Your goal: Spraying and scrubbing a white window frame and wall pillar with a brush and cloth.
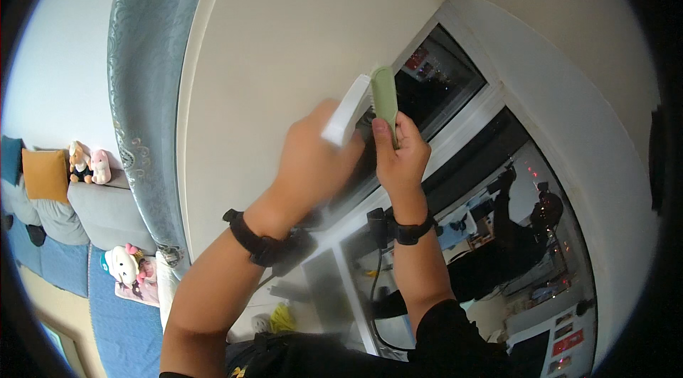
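Observation:
My left hand [315,156], blurred, grips a white, narrow block-like thing [348,111] whose exact kind I cannot tell. My right hand [403,151] holds a pale green brush [384,92] by its lower end, thumb on the near side. Bristles show along the brush's left edge, towards the white thing. The two lie side by side, close together at the top; whether they touch is unclear. Both are raised before a beige wall [277,42] and beside a window with a white frame [469,116]. Each wrist wears a black band.
Dark window glass [501,207] at the right reflects a person and a room. A grey-blue patterned curtain [149,84] hangs at the left. Beyond it stands a sofa with a blue cover [117,324], cushions and plush toys. A yellow cloth-like thing [283,317] lies low down.

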Motion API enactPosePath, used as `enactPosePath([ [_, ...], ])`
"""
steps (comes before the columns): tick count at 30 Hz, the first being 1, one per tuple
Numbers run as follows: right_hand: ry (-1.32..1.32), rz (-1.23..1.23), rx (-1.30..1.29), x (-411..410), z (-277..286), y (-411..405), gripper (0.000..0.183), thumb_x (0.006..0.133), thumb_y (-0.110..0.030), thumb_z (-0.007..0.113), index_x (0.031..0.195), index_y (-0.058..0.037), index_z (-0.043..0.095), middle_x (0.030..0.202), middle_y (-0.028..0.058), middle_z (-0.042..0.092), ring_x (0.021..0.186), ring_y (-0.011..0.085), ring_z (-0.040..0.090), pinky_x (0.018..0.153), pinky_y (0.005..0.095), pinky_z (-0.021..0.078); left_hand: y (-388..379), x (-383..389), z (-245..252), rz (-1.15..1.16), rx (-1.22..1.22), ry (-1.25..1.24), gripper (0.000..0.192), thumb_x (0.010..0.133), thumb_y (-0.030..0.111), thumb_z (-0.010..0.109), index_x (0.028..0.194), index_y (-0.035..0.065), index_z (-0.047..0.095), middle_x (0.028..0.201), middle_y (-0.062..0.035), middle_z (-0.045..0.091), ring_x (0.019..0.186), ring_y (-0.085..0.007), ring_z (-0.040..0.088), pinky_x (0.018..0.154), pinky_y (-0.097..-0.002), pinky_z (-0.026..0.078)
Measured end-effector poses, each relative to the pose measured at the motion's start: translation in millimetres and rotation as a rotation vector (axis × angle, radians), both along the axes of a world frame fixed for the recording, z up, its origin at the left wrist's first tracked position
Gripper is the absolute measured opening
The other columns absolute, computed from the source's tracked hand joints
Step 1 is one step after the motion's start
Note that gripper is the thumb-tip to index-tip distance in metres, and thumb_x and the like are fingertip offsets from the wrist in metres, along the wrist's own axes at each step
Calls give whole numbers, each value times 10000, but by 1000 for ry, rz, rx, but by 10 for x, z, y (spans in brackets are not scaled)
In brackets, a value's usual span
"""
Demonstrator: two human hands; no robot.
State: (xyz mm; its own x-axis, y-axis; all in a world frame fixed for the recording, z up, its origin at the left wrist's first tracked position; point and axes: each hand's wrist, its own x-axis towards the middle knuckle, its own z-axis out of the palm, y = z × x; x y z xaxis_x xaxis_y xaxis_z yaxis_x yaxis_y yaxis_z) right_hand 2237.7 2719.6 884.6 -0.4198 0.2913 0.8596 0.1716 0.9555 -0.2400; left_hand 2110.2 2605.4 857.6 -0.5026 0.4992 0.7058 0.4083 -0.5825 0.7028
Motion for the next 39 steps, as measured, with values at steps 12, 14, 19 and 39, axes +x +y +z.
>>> enactPosePath([
  [12, -193, -51, 90, -224, -37, 298, 411, 940, -414, 630, 846, -14, 617, 668, 221, 614, 665, 415, 655, 561, 417, 495, -946, 167, -861, -249, -94, -320, 411, 811, -27, 674, 1214, -4, 600, 861, -39, 673, 790, -96, 626, 732, -256, 512],
  [14, -184, -56, -40, -240, 342, 174, 425, 935, -418, 638, 818, -10, 613, 672, 220, 621, 662, 421, 651, 570, 443, 493, -1214, 176, -1064, -297, -179, -432, 431, 809, -40, 673, 1229, -19, 584, 860, -42, 669, 800, -97, 625, 731, -250, 504],
  [19, -404, -200, 91, -174, 132, 297, 336, 960, -343, 624, 1064, -29, 684, 791, 194, 690, 729, 349, 685, 703, 397, 532, -1531, 238, -1319, -280, -207, -570, 450, 802, -54, 671, 1237, -29, 558, 831, -56, 669, 791, -103, 633, 710, -243, 496],
  [39, -409, -415, 564, -622, 1333, -303, 428, 949, -427, 600, 757, -45, 581, 625, 214, 602, 614, 450, 612, 556, 508, 483, -1668, -123, -758, -247, -54, -390, 456, 801, -46, 690, 1240, -42, 566, 903, -82, 678, 790, -110, 650, 683, -249, 511],
])
